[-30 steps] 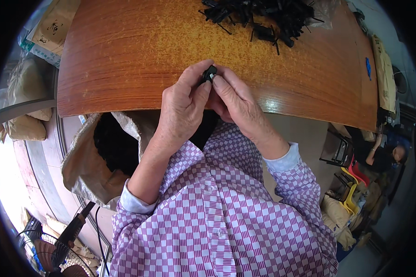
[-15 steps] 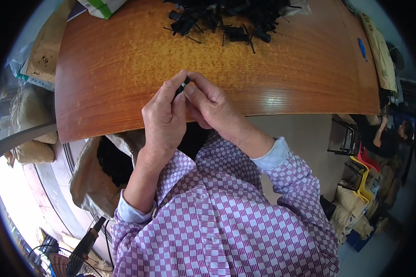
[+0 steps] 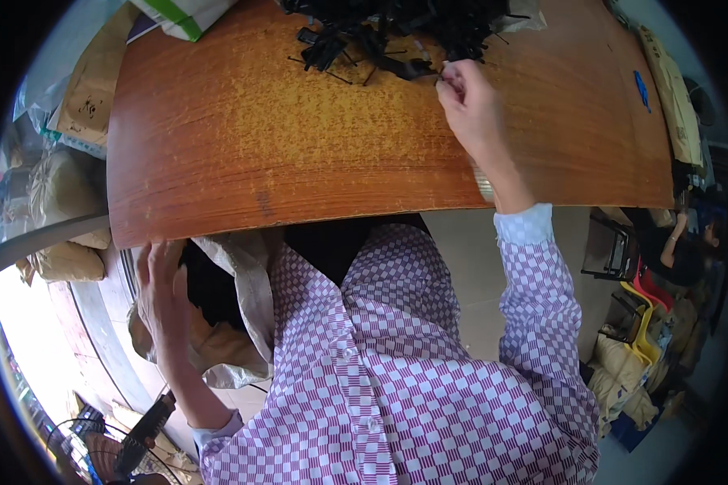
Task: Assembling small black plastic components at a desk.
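Note:
A heap of small black parts with thin stems lies at the far side of the wooden table. My right hand reaches to the heap's near right edge, thumb and fingertips pinched on the end of a black stemmed part; the fingers hide some of it. Down at the left, below the table's front edge, my left hand hangs beside the mouth of a pale woven sack. Its fingers are stretched out and nothing shows in them. Dark contents fill the upper part of the sack.
A white and green package lies at the far left of the table, a clear bag behind the heap. A blue item rests near the right edge. A fan stands low left. Another person sits at the right beyond chairs.
My hands have parted. The right one has gone forward to the heap and pinched a part; the left has dropped to the sack, and the small black piece between them no longer shows.

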